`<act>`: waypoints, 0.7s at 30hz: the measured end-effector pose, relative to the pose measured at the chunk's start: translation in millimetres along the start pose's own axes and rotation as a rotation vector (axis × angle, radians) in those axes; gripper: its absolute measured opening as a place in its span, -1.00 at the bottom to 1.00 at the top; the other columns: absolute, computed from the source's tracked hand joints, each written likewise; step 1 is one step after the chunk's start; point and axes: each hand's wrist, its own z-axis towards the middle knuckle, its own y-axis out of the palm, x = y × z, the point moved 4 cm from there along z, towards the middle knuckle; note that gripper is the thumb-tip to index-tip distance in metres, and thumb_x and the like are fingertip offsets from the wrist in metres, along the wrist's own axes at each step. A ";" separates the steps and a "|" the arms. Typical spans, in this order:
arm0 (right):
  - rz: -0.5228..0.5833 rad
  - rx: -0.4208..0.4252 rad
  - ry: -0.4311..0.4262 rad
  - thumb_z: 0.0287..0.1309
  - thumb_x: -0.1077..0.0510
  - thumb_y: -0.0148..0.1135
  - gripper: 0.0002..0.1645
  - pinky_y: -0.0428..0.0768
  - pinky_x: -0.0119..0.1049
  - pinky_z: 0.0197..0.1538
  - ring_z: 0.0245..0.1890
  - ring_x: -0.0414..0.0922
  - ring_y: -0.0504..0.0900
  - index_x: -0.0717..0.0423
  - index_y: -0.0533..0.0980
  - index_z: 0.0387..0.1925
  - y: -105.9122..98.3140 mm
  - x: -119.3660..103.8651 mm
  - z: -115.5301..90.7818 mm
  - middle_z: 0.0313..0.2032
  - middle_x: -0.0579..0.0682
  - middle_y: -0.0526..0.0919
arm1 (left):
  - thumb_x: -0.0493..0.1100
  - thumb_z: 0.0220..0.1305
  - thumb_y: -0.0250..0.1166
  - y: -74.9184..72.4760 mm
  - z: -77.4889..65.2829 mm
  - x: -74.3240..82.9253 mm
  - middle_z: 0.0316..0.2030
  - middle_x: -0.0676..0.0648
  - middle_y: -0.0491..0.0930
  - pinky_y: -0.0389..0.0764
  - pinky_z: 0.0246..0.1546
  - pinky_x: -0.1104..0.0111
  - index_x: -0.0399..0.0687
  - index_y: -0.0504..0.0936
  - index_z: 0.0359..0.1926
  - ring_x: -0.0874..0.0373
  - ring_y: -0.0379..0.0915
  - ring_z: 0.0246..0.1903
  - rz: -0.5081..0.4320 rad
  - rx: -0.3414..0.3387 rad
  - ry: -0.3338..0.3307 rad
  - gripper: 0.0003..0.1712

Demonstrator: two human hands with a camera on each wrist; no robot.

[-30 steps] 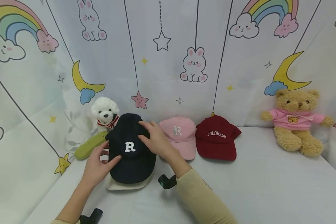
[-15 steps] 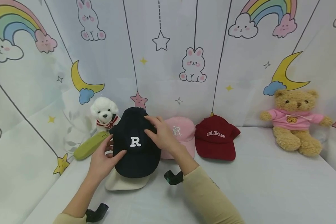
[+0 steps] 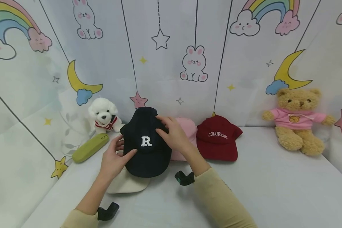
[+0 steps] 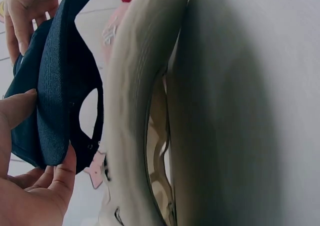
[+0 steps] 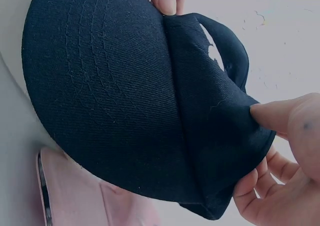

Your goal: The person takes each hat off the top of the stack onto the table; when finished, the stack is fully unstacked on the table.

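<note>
Head view: here my left grip [image 3: 115, 161] and right grip [image 3: 174, 134] pinch the navy cap [image 3: 146, 160], white R [image 3: 146, 141] facing me, above the cream cap [image 3: 128, 184]; closed green case [image 3: 91, 148] off left. Left wrist: there's its arched back opening! Right wrist: curved stitching rows the brim [image 5: 110, 96].

There are four caps [image 3: 148, 161], two plush toys [image 3: 299, 118], one green case [image 3: 90, 148] and two hands [image 3: 113, 161].
</note>
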 end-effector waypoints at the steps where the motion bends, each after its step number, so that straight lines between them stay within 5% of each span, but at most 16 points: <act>1: -0.006 0.003 0.004 0.34 0.21 0.30 -0.41 0.57 -0.08 0.14 0.05 0.08 0.54 0.09 0.43 0.37 -1.9 0.9 -0.5 0.16 0.16 0.51 | -0.10 0.20 0.51 2.2 0.8 0.6 0.14 -0.25 0.51 0.57 0.01 0.20 -0.17 0.27 0.46 -0.05 0.48 0.06 -0.005 -0.002 0.005 -0.10; 21: -0.034 0.024 0.039 0.34 0.23 0.27 -0.41 0.58 -0.01 0.12 0.06 0.11 0.51 0.12 0.42 0.37 -51.3 17.6 -11.4 0.14 0.20 0.54 | -0.09 0.19 0.52 45.6 11.1 30.5 0.10 -0.23 0.57 0.62 -0.02 0.12 -0.18 0.33 0.44 -0.04 0.52 0.01 -0.079 -0.048 0.066 -0.13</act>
